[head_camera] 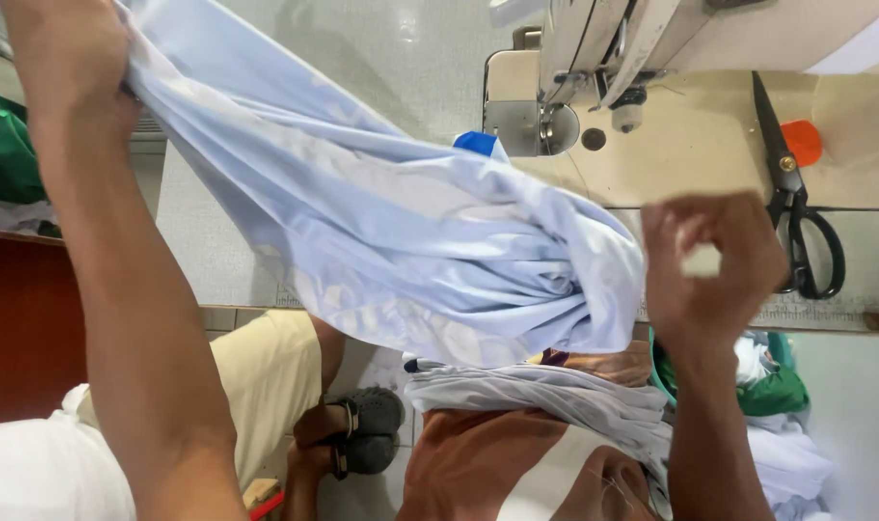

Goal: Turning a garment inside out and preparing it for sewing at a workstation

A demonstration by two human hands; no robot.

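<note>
A long piece of light blue cloth (391, 232) stretches across the view from upper left to centre right. My left hand (68, 63) is raised at the top left and grips one end of it. My right hand (714, 260) is closed near the bunched other end, with a small white bit between its fingers; whether it grips the cloth itself is not clear. More of the cloth lies folded in my lap (545, 391).
A sewing machine (594, 68) stands on the beige table (709, 164) at the top right. Black scissors (796, 212) and an orange piece (803, 142) lie beside it. Green and white cloth (777, 396) is piled at the right. Another person's sandalled foot (357, 429) rests on the floor.
</note>
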